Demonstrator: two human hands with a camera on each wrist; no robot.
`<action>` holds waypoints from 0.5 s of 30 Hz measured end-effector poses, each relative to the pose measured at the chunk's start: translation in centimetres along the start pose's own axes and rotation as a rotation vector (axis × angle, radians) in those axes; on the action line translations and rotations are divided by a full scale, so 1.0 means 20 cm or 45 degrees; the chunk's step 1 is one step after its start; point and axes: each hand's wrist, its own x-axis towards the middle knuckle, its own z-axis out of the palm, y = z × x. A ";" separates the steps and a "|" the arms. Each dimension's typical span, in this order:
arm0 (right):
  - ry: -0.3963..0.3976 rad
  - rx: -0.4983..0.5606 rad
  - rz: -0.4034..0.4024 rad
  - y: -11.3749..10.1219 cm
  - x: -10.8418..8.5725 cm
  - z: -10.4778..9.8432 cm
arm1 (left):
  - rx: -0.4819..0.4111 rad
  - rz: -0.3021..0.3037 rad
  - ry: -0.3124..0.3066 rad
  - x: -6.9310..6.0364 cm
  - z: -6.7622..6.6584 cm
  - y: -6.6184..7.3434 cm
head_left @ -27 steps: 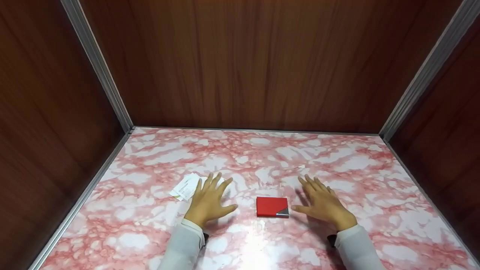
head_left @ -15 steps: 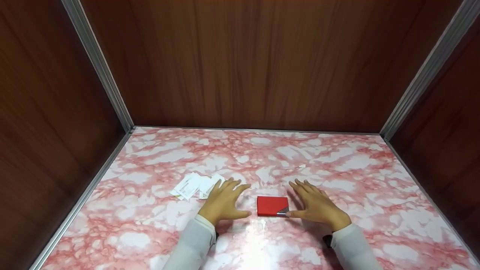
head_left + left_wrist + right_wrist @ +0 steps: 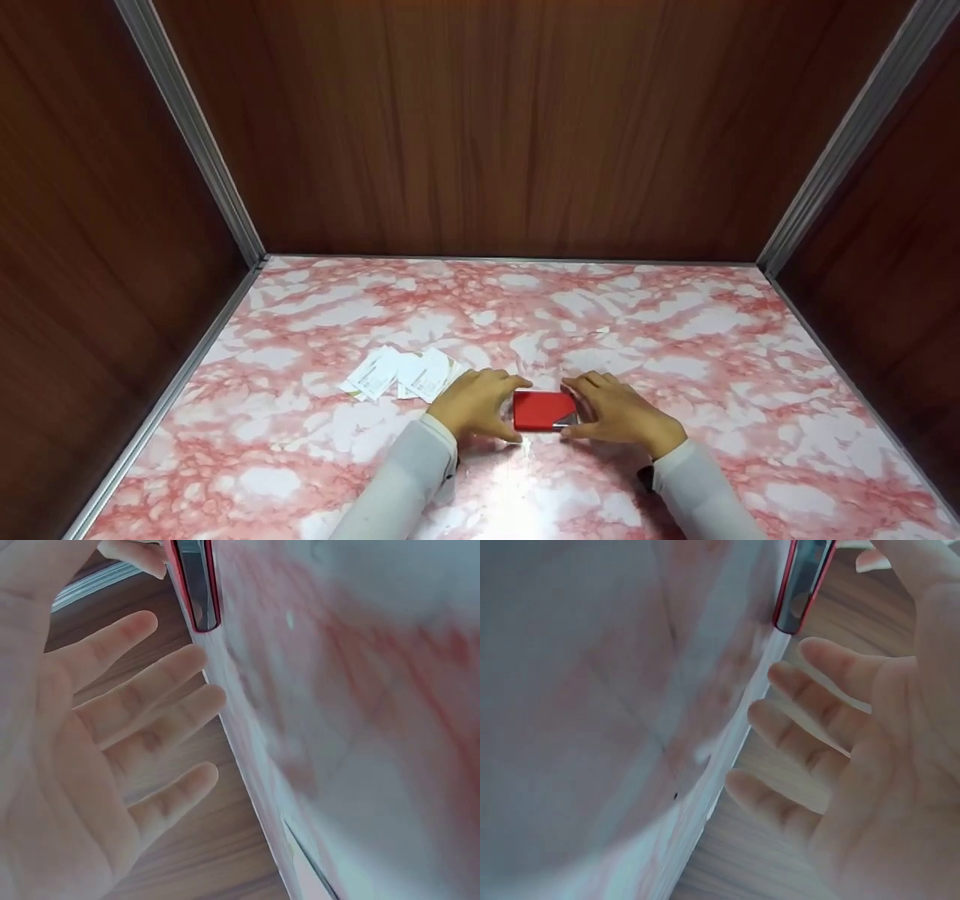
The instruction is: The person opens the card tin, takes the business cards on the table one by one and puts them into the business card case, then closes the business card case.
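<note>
**Left hand (image 3: 480, 403) and right hand (image 3: 619, 411) flank red card case (image 3: 541, 409), nothing grasped**

Nearest: light sleeve on the left arm (image 3: 405, 480), matching sleeve on the right arm (image 3: 705, 491), both running in from the lower edge.

Hands next. Both unclenched, fingers loosely bent and apart, thumbs on the near side. Wrist views: both palms bare, no grip on anything. Fingertips sit right by the case's short ends; can't tell if any actually touch.

Case lies flat on the pink-and-white marbled surface (image 3: 675, 322), between the hands, silver corner toward the right hand. Looks closed, but lid detail too small to confirm.

Past the left forearm: two loose groups of white printed cards, outer group (image 3: 376, 373) and inner group (image 3: 427, 373), fanned side by side. Inner one partly behind the left hand. Print unreadable.

Far: brown wood-grain back panel (image 3: 480, 135), grey metal posts at the left corner (image 3: 199, 142) and right corner (image 3: 847, 142).

Progress, my read: early. Done: hands in position at both ends of the case. Left: firm hold, then any lifting or handling. Cards lie loose, outside the case, no hand gripping them.
</note>
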 end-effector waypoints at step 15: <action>-0.014 0.016 -0.071 0.01 0.05 0.00 | 0.108 0.078 0.009 0.07 0.01 0.05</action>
